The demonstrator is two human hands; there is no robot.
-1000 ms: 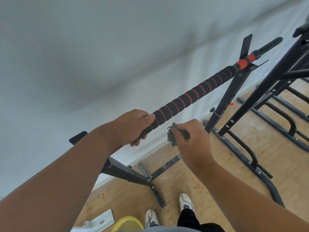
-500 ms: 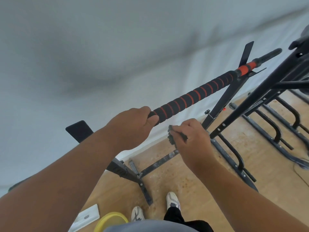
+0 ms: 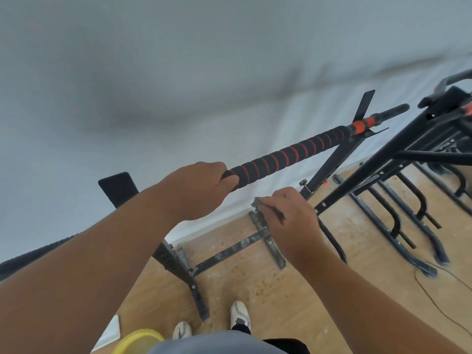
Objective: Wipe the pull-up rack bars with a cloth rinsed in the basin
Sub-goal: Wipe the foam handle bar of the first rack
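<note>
The pull-up bar (image 3: 288,155), padded in black foam with orange spiral stripes, runs from centre up to the right. My left hand (image 3: 201,187) grips its lower end, fingers curled round the foam. My right hand (image 3: 288,218) hovers just below the bar and pinches a small dark cloth (image 3: 259,206), mostly bunched inside the fist, apart from the bar. A yellow basin (image 3: 138,341) shows only its rim at the bottom edge, by my feet.
The rack's black floor frame (image 3: 229,251) and upright (image 3: 329,164) stand against the white wall. More black exercise frames (image 3: 398,200) crowd the right side on the wooden floor. A thin cable (image 3: 439,300) lies at lower right. A white object (image 3: 112,330) lies beside the basin.
The view has shifted slightly, so the bar and rack sit differently in frame. My left hand keeps its grip on the bar; my right hand with the cloth stays just below it.
</note>
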